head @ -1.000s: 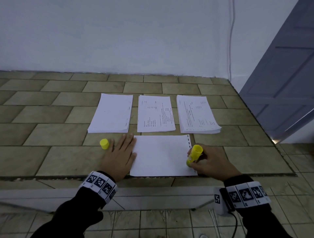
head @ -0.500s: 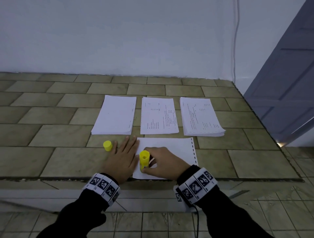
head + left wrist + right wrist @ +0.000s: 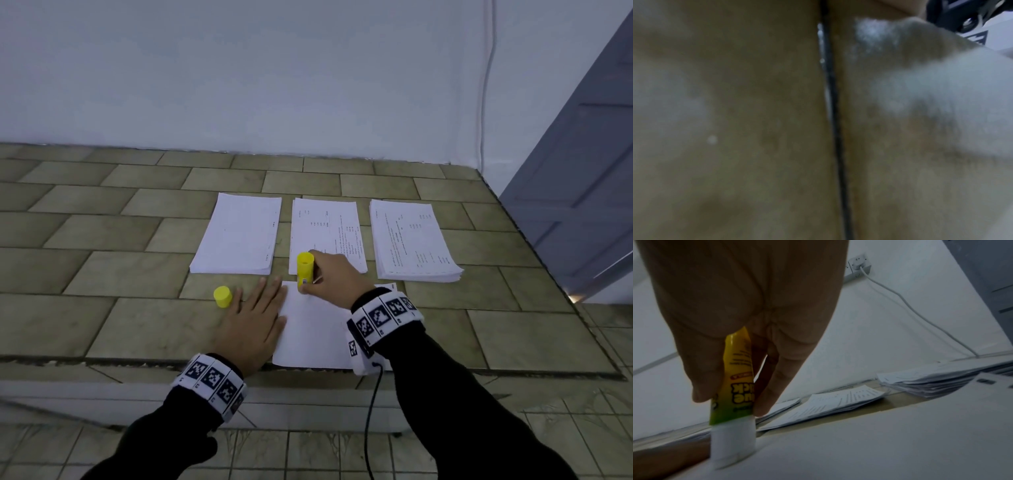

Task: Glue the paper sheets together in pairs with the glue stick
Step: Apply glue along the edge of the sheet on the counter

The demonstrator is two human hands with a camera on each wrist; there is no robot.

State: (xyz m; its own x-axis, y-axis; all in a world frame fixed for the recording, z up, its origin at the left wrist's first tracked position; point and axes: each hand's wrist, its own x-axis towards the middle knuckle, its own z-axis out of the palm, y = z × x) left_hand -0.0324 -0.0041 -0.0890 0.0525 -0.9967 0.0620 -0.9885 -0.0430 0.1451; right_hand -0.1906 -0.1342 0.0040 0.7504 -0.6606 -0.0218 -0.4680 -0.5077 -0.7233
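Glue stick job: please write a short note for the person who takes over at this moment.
Left hand: flat, holding down the left edge of the single sheet at the front.
Right hand: grips the uncapped glue stick, tip on the sheet's far left corner.
Yellow cap: on the tiles, left of the left hand.
Three paper stacks lie behind.
Done: gluing underway.
Left: finish gluing, lay a second sheet on top, continue with further pairs.

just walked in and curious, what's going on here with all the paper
A person is gluing paper sheets. The right hand grips a yellow glue stick, its tip pressed on the far left corner of a blank sheet. The left hand lies flat, holding that sheet's left edge. The cap stands beside it; three stacks wait behind.
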